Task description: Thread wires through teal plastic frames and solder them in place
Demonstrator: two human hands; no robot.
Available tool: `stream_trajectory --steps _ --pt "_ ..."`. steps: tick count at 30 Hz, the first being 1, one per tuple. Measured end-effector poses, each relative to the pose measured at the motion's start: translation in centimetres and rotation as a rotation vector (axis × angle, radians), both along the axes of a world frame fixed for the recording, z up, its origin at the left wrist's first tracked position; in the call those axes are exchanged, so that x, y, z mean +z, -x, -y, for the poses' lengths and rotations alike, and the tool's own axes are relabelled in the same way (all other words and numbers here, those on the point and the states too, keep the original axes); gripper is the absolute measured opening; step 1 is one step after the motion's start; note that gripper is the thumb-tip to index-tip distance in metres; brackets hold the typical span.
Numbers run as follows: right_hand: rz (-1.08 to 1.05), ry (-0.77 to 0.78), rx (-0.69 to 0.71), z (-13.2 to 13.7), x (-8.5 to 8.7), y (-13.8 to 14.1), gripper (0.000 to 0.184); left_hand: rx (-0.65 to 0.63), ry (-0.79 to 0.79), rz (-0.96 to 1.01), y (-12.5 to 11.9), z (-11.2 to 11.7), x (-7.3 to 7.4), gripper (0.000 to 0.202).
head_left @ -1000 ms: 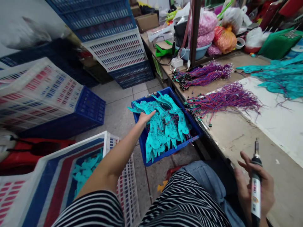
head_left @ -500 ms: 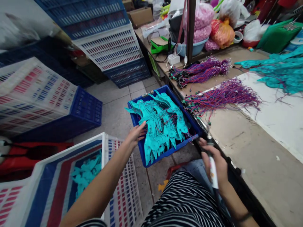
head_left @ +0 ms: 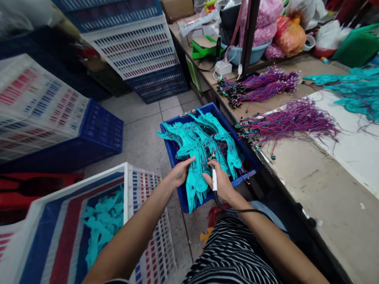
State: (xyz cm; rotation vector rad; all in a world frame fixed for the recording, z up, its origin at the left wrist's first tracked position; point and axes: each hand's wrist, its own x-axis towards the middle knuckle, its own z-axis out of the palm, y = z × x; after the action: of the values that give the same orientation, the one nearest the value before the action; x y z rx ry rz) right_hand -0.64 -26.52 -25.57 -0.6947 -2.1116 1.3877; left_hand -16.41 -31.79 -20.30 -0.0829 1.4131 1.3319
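A blue crate (head_left: 184, 206) holds a pile of turquoise plastic parts (head_left: 194, 152) with thin red and dark wires running over them. My left hand (head_left: 179, 173) is closed on the left edge of a turquoise part, its thumb on top and the other fingers mostly hidden. In my right hand (head_left: 222, 181) is a soldering iron (head_left: 214, 181) with a white handle, its metal tip pointing away from me above the pile. The iron's black cable loops over my right forearm.
On the workbench (head_left: 322, 189) at right lie bundles of red-purple wires (head_left: 293, 122) and more turquoise parts (head_left: 359, 94). A white crate (head_left: 126, 197) with a striped lining and turquoise pieces stands at lower left. Stacked crates (head_left: 142, 51) rise behind, beside a power strip (head_left: 223, 68) on the bench.
My right hand has swung left from the bench edge, bringing the soldering iron over the pile. My left hand has shifted slightly right and taken hold of a turquoise part.
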Motion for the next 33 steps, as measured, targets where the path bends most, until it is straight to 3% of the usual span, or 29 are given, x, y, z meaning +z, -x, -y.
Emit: stream_trajectory --steps 6,10,14,19,28,33 --pt "-0.098 -0.010 -0.004 0.7 1.8 0.6 0.045 -0.015 -0.002 0.112 0.5 0.3 0.9 0.036" --pt "-0.095 0.090 -0.044 0.7 2.2 0.9 0.048 -0.047 -0.008 0.105 0.3 1.3 0.7 0.042" --pt "-0.044 0.202 -0.068 0.2 2.3 1.6 0.057 0.025 0.005 -0.025 -0.7 1.7 0.3 0.040" --pt "0.015 0.223 -0.069 -0.7 2.9 2.6 0.064 0.140 -0.038 -0.175 -1.9 1.6 -0.2 0.038" --pt "0.050 0.151 0.070 -1.5 4.9 2.7 0.075 0.052 -0.189 -0.465 -2.0 1.9 -1.7 0.069" --pt "0.112 0.135 0.152 -2.8 5.4 3.0 0.080 -0.029 -0.171 -0.534 -1.7 1.1 -1.6 0.058"
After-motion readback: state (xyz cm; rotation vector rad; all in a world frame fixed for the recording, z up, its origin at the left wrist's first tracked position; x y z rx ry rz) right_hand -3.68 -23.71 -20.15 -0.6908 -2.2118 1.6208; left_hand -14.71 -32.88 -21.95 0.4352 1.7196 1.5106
